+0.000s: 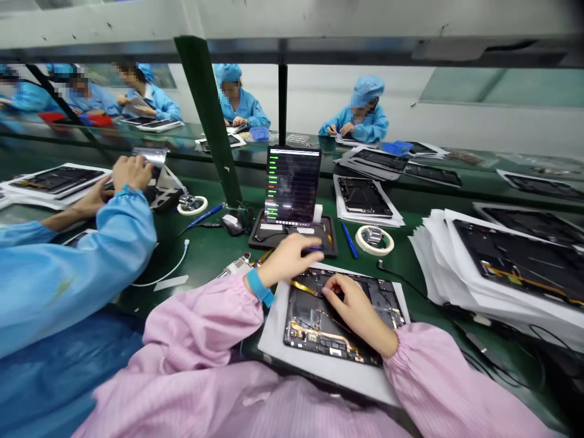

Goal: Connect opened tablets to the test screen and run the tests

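An opened tablet (pixel 342 322) lies face-down on a white sheet (pixel 274 340), its circuit boards and amber flex cables exposed. My right hand (pixel 358 313) rests on it, fingertips pinching the end of an amber flex cable (pixel 305 288). My left hand (pixel 289 258) hovers just above the tablet's far edge, a blue-handled tool (pixel 316 248) showing between its fingers. A blue wristband (pixel 260 287) circles that wrist. Pink sleeves cover both my arms. Behind my left hand, a lit tablet screen (pixel 292 185) stands upright in a black tray (pixel 292 238).
A co-worker's blue-sleeved hands (pixel 131 173) work at left. Tape rolls (pixel 374 239), a blue pen (pixel 350 240), and a mouse (pixel 233 223) sit on the green bench (pixel 205 261). Stacked tablets on white sheets (pixel 515 267) rise at right. A green post (pixel 207 115) stands ahead.
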Available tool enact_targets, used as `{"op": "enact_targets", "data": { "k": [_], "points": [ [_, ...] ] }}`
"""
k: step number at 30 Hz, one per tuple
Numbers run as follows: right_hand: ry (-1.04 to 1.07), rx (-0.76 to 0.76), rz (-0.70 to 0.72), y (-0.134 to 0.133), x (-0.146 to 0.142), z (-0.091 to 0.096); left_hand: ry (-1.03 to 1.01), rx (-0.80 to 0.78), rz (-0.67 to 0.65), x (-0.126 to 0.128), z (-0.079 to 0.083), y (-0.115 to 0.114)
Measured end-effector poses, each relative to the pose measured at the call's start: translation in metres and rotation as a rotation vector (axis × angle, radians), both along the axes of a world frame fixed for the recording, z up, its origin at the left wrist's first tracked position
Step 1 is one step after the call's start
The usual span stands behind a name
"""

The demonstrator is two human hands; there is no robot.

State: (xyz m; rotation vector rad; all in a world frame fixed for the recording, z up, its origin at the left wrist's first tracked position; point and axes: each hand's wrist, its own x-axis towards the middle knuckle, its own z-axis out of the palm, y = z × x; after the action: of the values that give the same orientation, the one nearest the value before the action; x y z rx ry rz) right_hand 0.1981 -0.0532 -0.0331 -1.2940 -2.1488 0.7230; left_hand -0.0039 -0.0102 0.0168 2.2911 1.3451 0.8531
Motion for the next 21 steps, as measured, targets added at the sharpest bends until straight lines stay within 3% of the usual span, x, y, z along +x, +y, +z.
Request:
{"op": "enact_targets", "data": {
  "k": [4,7,9,12,14,17,19,21],
  "points": [
    [-0.04,0.01,0.007,0.0,0.001,0.003,0.142,0.235,0.408,-0.001,0.007,0.048],
    [-0.043,0.019,0.006,0.0,0.002,0.001,0.307,0.312,0.447,0.002,0.001,0.076],
    [-0.042,0.023,0.007,0.001,0.001,-0.003,0.364,0.304,0.437,0.006,0.002,0.078],
    [-0.037,0.019,0.009,0.003,-0.003,-0.005,0.368,0.278,0.446,0.022,0.015,0.053],
    [-0.018,0.01,0.01,0.003,-0.001,0.006,0.361,0.19,0.365,0.041,0.024,0.025],
    [0.104,0.161,-0.092,-0.001,0.018,0.047,0.36,-0.013,0.17,0.068,0.025,-0.01],
    [0.215,0.379,-0.25,-0.004,0.043,0.083,0.351,-0.036,0.084,0.08,0.013,-0.021],
    [0.202,0.482,-0.361,-0.006,0.074,0.11,0.349,0.008,0.017,0.086,-0.005,-0.022]
  ]
}}
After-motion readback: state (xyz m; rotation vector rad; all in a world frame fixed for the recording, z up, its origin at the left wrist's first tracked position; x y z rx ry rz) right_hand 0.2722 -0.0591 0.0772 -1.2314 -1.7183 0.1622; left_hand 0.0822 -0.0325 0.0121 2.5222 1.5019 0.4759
